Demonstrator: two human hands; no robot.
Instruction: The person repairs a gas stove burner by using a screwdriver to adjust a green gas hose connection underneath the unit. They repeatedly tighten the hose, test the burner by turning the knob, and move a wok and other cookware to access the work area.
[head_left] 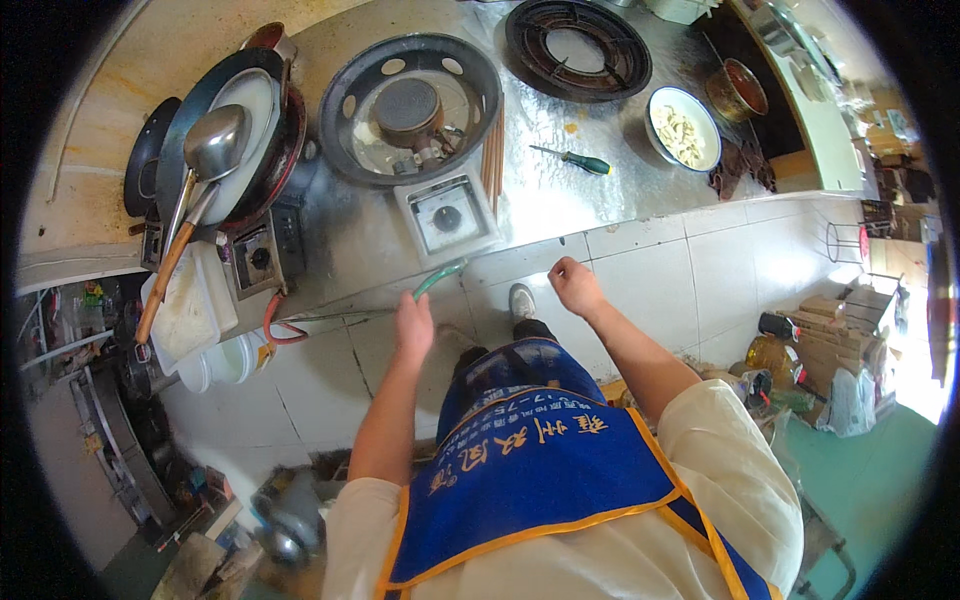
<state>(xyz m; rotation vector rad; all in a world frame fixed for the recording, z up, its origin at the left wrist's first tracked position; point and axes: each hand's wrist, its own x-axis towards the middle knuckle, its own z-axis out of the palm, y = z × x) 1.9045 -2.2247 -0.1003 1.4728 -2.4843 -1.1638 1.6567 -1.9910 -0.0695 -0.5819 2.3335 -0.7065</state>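
Left hand [412,325] is curled round a green hose [438,278] at ten o'clock; its connection to the stove [408,106], at eleven, cannot be confirmed. Right hand [575,287], at three, has fingers folded in; contents cannot be told. Work is judged partway: grate [625,55], at one, lies off the stove, not refitted. Screwdriver [588,163], also one, lies unheld on the bench [545,205].

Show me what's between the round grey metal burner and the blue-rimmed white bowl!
In the head view, thin brown sticks, orange specks and a green-handled screwdriver lie on the silvery counter.
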